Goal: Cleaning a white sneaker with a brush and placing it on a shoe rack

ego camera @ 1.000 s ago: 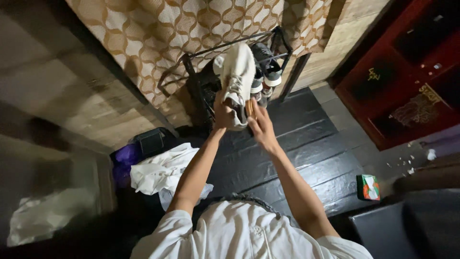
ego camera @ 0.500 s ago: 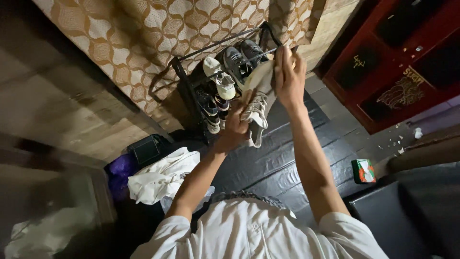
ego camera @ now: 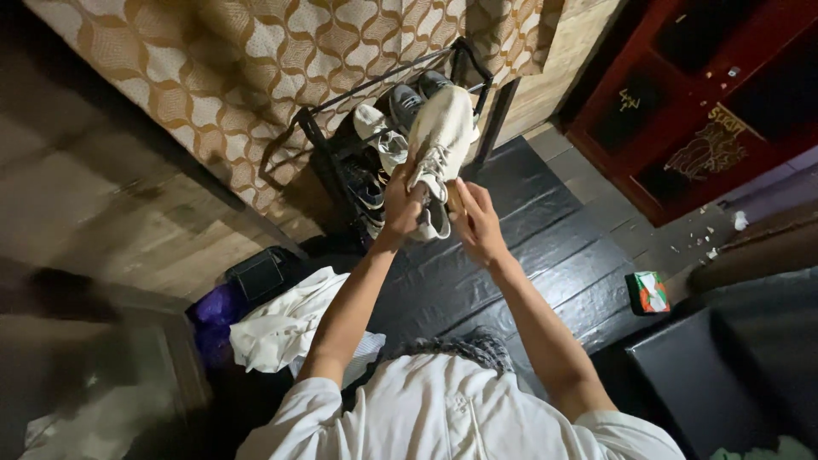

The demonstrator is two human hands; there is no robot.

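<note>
Both hands hold a cream laced fabric sneaker (ego camera: 441, 140) above the black metal shoe rack (ego camera: 341, 149). The left hand (ego camera: 400, 209) has its grip closed on the heel side. The right hand (ego camera: 477, 221) grips the other side.

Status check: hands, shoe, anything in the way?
Left hand and right hand both gripping cream lace-up sneaker. Held above black metal shoe rack. Rack holds other shoes.

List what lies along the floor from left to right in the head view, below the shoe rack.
Purple bag → white cloth heap → dark plank floor → small green and orange box → black box-like block.
</note>
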